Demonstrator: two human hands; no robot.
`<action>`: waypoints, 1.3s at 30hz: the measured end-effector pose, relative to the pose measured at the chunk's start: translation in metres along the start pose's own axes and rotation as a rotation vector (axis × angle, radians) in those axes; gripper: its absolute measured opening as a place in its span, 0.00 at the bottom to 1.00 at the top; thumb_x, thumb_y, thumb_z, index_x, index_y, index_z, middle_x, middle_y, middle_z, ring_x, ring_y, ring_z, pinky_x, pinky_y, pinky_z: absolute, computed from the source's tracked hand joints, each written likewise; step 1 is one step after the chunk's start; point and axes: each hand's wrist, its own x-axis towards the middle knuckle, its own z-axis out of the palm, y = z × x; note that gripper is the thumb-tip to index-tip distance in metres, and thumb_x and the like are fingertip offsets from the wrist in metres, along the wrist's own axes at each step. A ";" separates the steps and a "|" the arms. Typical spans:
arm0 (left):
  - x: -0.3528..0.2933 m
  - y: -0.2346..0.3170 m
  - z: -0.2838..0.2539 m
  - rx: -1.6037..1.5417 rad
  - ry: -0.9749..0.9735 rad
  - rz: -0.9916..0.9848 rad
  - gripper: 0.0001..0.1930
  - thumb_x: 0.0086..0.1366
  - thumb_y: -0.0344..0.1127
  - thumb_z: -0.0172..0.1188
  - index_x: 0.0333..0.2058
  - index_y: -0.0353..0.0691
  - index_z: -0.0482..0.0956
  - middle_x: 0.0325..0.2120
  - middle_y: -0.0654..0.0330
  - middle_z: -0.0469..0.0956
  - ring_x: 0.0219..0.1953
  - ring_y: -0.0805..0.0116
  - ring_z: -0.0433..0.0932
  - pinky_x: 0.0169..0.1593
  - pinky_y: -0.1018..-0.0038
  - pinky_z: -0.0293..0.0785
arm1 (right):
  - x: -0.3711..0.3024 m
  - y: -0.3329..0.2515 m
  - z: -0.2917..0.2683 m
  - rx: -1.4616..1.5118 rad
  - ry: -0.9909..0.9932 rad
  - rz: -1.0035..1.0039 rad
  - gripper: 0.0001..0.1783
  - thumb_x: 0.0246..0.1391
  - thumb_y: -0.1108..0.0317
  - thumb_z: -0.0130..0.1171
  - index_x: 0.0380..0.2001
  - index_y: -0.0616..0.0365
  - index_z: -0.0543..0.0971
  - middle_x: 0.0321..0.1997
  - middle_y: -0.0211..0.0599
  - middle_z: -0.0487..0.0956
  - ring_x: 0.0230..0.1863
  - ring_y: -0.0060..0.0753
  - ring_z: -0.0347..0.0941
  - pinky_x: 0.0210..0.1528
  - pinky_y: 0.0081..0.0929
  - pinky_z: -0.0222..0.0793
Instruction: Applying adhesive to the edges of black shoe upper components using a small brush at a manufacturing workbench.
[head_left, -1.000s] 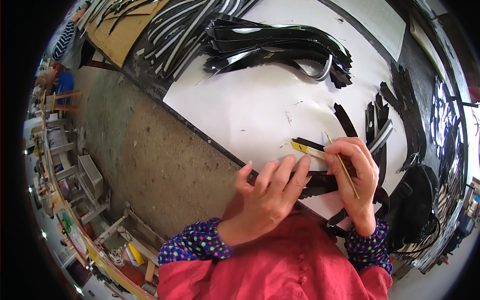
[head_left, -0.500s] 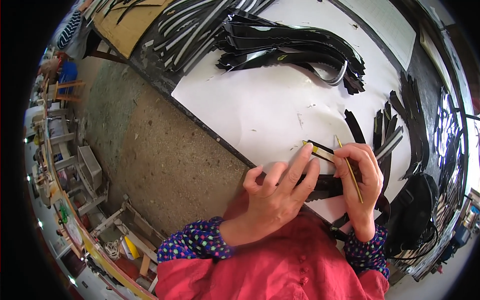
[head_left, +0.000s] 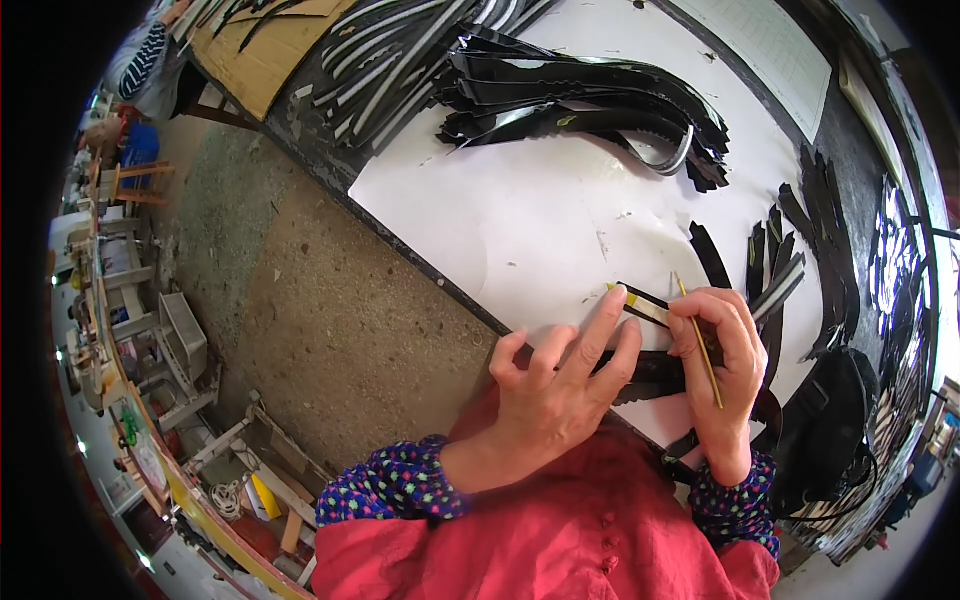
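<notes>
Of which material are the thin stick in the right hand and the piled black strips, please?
Thin stick: perhaps wood or metal, from its yellowish colour; finish too small to judge. Piled black strips: glossy, probably leather or plastic, since they bend, showing highlights.

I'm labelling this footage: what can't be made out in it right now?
Yellow-tipped strip, head view: right end hidden by the right hand.
Dark strip, head view: partly covered by the left hand.
Marked paper, upper right, head view: top cut off by the upper edge, markings too small.
</notes>
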 end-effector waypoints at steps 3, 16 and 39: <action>0.000 0.000 0.003 -0.019 0.051 -0.031 0.15 0.64 0.40 0.58 0.50 0.59 0.80 0.62 0.73 0.74 0.49 0.73 0.67 0.59 0.62 0.53 | 0.000 -0.006 -0.007 -0.133 -0.004 -0.062 0.10 0.54 0.83 0.64 0.39 0.61 0.80 0.38 0.41 0.78 0.36 0.40 0.78 0.38 0.30 0.75; 0.003 0.000 -0.005 0.047 -0.073 -0.008 0.26 0.67 0.46 0.59 0.65 0.62 0.73 0.66 0.74 0.68 0.50 0.72 0.65 0.61 0.57 0.52 | -0.003 -0.005 -0.011 -0.197 0.026 -0.063 0.11 0.54 0.84 0.61 0.40 0.61 0.79 0.39 0.42 0.76 0.37 0.45 0.76 0.39 0.35 0.73; 0.003 0.004 -0.003 0.004 -0.025 -0.077 0.26 0.60 0.40 0.64 0.59 0.64 0.78 0.66 0.74 0.66 0.53 0.71 0.62 0.61 0.59 0.50 | 0.012 -0.009 0.009 0.226 -0.131 0.074 0.07 0.67 0.71 0.58 0.38 0.65 0.81 0.31 0.37 0.78 0.25 0.25 0.72 0.30 0.23 0.69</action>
